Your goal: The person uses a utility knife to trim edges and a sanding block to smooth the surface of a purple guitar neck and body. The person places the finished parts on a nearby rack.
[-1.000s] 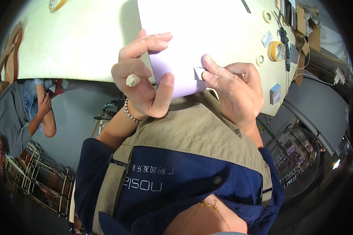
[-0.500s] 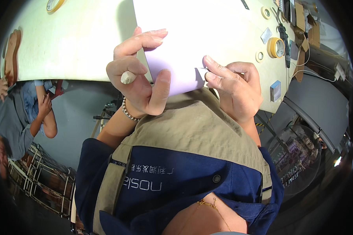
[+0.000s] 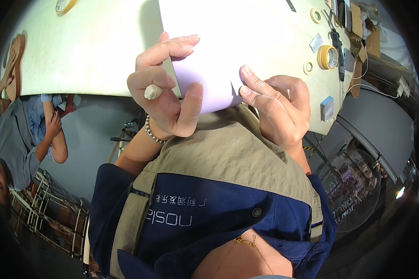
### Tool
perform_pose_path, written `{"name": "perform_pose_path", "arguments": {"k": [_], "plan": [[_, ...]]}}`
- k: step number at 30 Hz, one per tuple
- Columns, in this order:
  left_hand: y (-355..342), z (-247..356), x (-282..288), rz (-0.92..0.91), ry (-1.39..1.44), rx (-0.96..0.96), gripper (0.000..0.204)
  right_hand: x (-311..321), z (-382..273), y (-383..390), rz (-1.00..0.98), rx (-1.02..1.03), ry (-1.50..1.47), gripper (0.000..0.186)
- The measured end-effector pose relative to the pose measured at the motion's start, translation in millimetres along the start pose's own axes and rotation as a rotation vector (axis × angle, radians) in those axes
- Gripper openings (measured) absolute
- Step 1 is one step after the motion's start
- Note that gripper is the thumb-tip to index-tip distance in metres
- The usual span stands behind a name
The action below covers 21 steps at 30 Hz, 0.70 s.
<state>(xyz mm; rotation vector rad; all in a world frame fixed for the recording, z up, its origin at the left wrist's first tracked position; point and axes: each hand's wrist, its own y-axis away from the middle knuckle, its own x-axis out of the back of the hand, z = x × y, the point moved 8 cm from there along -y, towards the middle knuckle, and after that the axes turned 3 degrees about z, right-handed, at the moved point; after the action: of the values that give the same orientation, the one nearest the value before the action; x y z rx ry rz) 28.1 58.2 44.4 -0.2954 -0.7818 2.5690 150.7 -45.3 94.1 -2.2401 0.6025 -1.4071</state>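
A pale lavender panel (image 3: 209,90), washed out to white farther up, stands in front of my apron. My left hand (image 3: 167,83) is at its left edge, with the thumb and upper fingertips against the lavender face. An off-white lump (image 3: 152,92) shows in the curled fingers of that hand; its kind is unclear. My right hand (image 3: 279,100) is pinched at the panel's lower right, thumb and forefinger close together by the edge. Whatever those fingertips hold is hidden. A small dark triangular shadow lies on the panel just left of them.
Tape rolls (image 3: 328,56) and a small blue-sided block (image 3: 327,108) lie on the pale table (image 3: 88,56) at right. A fan (image 3: 351,188) stands at lower right. At far left a person (image 3: 18,144) sits by a brown curved piece (image 3: 16,67).
My right fingers have shifted slightly, and the pale strip seen between them is now out of sight. The left hand stays put. The other person's hand has moved up to the brown piece.
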Motion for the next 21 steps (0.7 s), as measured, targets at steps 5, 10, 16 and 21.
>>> {"name": "perform_pose_path", "arguments": {"k": [5, 10, 16, 21], "plan": [[-1, 0, 0, -0.008, -0.003, -0.005, 0.035, -3, 12, 2, -0.011, -0.198, -0.140, 0.014], [-1, 0, -1, -0.002, 0.011, -0.013, 0.035, -1, 5, 0, 0.017, -0.113, -0.064, 0.014], [-1, 0, -2, -0.008, -0.010, -0.014, 0.034, 0, 1, -3, -0.031, 0.008, 0.009, 0.015], [-1, -2, -4, -0.006, 0.002, -0.026, 0.033, -2, 25, 2, -0.109, -0.462, -0.343, 0.011]]}}
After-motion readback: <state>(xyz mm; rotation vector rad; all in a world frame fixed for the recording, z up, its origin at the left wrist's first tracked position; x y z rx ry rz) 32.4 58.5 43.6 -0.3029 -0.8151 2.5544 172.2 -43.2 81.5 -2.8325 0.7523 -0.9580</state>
